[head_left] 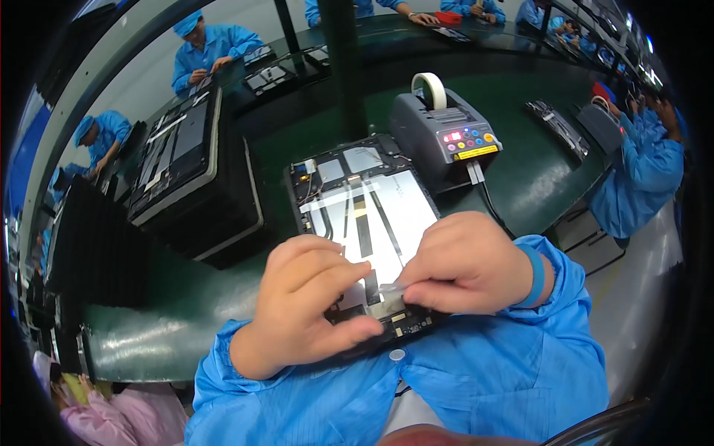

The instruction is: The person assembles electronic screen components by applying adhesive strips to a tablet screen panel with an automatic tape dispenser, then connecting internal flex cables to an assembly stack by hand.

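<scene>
An opened tablet (398, 197) lies on the green bench before me, with silver battery panels, dark ribbon cables and circuit parts at both ends. Over its near end, my right hand (465, 264) pinches a short piece of clear tape (391, 288) between thumb and forefinger. The tape's near part seems to touch the tablet, though the fingers cover some of it. My left hand (309, 301) hovers at the tablet's near left side, its thumb spread away from its fingers, with nothing visible in it. Another clear strip (327, 199) crosses the tablet's far part.
Beyond the tablet stands a grey tape dispenser (446, 137) with a white roll (430, 89) and a black cord (491, 202). Left of the tablet rises a tall stack of black trays (230, 197) topped by another opened tablet (175, 141). Co-workers in blue sit around the bench (156, 338).
</scene>
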Motion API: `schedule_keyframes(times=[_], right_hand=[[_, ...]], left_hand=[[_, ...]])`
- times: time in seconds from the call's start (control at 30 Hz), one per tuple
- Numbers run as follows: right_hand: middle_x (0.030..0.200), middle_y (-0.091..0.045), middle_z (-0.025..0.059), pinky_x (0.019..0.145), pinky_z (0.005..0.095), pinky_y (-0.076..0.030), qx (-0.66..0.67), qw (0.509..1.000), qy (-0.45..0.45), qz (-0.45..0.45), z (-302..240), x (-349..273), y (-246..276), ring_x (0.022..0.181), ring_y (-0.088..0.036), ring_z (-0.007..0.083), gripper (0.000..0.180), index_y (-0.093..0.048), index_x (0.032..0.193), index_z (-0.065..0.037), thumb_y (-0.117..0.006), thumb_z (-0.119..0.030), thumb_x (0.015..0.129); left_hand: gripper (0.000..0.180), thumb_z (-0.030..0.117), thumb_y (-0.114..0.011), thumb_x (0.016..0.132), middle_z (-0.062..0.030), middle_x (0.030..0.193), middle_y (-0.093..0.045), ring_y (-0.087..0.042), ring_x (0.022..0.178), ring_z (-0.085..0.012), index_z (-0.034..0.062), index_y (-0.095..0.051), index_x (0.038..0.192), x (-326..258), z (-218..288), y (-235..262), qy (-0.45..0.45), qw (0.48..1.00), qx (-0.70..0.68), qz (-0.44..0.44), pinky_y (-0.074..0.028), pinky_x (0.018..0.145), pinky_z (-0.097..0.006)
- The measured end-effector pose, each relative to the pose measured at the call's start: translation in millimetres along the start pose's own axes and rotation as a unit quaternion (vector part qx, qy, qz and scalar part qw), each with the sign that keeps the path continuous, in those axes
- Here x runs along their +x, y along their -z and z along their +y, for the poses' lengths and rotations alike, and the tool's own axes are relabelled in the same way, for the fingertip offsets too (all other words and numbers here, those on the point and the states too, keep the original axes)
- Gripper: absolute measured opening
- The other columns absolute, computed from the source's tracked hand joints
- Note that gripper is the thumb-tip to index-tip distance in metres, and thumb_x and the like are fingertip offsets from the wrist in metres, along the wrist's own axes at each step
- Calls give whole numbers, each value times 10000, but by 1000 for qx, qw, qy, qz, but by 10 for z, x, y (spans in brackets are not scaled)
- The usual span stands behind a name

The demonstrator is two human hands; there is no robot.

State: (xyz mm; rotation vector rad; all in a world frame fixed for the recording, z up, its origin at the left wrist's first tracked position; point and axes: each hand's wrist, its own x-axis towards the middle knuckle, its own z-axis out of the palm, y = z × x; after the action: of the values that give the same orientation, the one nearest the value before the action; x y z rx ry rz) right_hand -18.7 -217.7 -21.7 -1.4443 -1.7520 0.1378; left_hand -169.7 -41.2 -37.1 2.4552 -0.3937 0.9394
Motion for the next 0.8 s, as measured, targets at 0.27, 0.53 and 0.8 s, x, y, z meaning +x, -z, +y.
schedule_keyframes(times=[0.27, 0.53, 0.8], right_hand=[[620, -598, 57, 514, 321, -446, -82, 996, 15, 35, 32, 208, -90, 563, -585, 231, 82, -682, 800, -84, -705, -145, 750], [771, -645, 87, 606, 333, -485, -18, 999, 29, 18, 151, 453, -182, 683, -624, 249, 321, -648, 1011, -50, -730, -66, 701], [835, -632, 106, 654, 334, -503, -20, 997, -74, 17, 447, 781, -162, 736, -637, 257, 236, -608, 959, -16, -678, 9, 735]], left_hand=[[149, 103, -761, 634, -23, 700, -581, -552, 623, -214, 82, -651, 731, -104, -116, -2, -26, 997, -29, 73, -401, 573, -326], [215, 155, -777, 627, -30, 714, -583, -550, 645, -231, 80, -684, 806, -128, -410, -56, -31, 992, -84, 87, -404, 563, -332], [266, 180, -753, 614, -51, 751, -587, -552, 682, -246, 59, -675, 838, -134, -827, -38, 42, 980, 116, 155, -417, 618, -343]])
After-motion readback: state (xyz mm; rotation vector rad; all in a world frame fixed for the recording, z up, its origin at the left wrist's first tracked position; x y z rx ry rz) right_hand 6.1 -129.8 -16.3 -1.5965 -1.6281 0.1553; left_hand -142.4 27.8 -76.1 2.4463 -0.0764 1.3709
